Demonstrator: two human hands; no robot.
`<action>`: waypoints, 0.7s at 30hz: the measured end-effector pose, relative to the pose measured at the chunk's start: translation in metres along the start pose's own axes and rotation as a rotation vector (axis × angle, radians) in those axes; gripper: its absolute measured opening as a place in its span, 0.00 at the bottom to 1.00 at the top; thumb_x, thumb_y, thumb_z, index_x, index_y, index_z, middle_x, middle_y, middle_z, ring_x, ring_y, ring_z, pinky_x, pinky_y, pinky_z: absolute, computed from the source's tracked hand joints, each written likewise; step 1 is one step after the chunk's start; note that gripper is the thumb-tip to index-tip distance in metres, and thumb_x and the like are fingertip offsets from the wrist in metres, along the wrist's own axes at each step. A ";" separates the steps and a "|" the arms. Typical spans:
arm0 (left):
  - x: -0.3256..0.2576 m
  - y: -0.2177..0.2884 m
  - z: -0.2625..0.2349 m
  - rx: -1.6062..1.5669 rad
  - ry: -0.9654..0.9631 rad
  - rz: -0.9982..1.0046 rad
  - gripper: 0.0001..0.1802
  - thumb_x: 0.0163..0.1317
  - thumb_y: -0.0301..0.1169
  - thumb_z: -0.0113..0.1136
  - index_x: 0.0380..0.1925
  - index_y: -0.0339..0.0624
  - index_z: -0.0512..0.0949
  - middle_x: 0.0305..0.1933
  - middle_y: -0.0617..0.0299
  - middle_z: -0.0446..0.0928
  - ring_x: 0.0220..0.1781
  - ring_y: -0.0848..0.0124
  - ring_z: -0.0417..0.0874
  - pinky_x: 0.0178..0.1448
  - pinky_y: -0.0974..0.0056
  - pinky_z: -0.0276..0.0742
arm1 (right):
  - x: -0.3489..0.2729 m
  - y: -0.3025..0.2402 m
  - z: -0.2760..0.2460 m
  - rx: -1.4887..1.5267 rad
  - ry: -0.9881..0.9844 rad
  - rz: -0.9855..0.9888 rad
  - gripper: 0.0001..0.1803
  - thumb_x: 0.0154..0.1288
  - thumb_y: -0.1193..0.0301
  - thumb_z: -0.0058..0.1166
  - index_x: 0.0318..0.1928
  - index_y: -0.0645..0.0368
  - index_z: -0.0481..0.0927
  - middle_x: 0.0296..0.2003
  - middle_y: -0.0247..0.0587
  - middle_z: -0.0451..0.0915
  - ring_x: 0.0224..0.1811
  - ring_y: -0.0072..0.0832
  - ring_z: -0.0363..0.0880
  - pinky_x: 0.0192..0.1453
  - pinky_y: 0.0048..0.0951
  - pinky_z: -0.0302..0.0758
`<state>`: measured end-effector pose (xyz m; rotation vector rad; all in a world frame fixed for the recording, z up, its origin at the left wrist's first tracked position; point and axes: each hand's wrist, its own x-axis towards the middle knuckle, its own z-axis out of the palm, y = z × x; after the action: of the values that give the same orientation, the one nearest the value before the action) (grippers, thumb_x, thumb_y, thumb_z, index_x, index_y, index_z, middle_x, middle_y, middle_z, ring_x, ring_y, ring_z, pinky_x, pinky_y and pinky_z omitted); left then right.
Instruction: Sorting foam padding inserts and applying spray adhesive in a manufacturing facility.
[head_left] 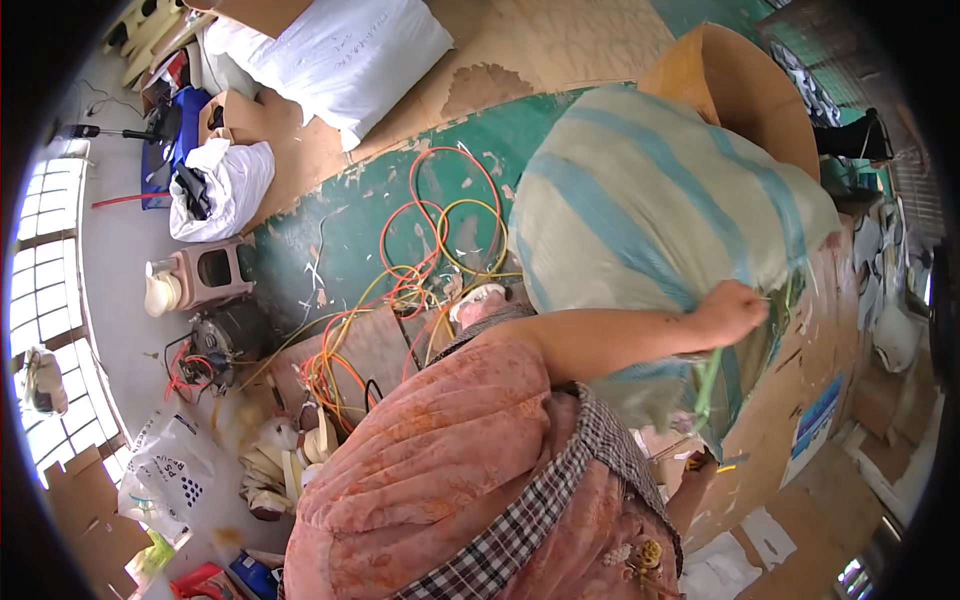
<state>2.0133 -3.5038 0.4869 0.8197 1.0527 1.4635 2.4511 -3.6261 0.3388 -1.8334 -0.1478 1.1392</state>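
Note:
A large, bulging woven sack (620,190), pale green-grey with blue stripes, stands in front of me on the right. Across its lower side reaches my left arm, and my left hand (735,312) is closed in a fist at the sack's edge. A green strap (709,385) hangs from below that fist, running down past gathered sack fabric. Lower down, close to the strap's bottom end, my right hand (694,478) shows only in part. Its fingers look curled; what they hold is hidden by the sack and my clothing.
Loops of red and yellow hose (420,270) lie across the green floor patch at left. Behind stand a white sack (335,60) and a brown cardboard drum (750,90). A beige stool (212,278) and a dark motor (232,335) sit near the left wall; cardboard (790,400) lies right.

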 end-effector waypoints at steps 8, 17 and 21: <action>-0.002 -0.020 -0.093 0.027 0.111 -0.078 0.18 0.58 0.40 0.50 0.14 0.42 0.69 0.13 0.67 0.66 0.18 0.76 0.66 0.25 0.65 0.62 | -0.001 -0.014 0.051 0.118 0.147 -0.209 0.10 0.49 0.72 0.56 0.33 0.62 0.75 0.27 0.41 0.77 0.22 0.33 0.75 0.21 0.32 0.73; 0.011 0.049 -0.158 -0.386 0.268 -0.059 0.20 0.56 0.36 0.53 0.10 0.48 0.59 0.10 0.69 0.55 0.15 0.74 0.58 0.27 0.67 0.59 | -0.027 0.014 0.061 0.118 0.156 -0.225 0.06 0.43 0.73 0.53 0.23 0.63 0.72 0.20 0.40 0.72 0.18 0.28 0.71 0.18 0.31 0.68; -0.003 0.086 -0.133 -0.313 0.404 0.027 0.21 0.55 0.36 0.51 0.10 0.49 0.54 0.11 0.69 0.51 0.17 0.73 0.54 0.29 0.67 0.58 | -0.084 -0.042 0.102 -0.519 0.262 -0.597 0.08 0.46 0.72 0.53 0.26 0.65 0.74 0.18 0.34 0.72 0.18 0.24 0.69 0.22 0.29 0.67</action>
<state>1.8599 -3.5293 0.5184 0.3220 1.0680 1.8067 2.3415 -3.5811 0.4113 -2.1519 -0.8408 0.4550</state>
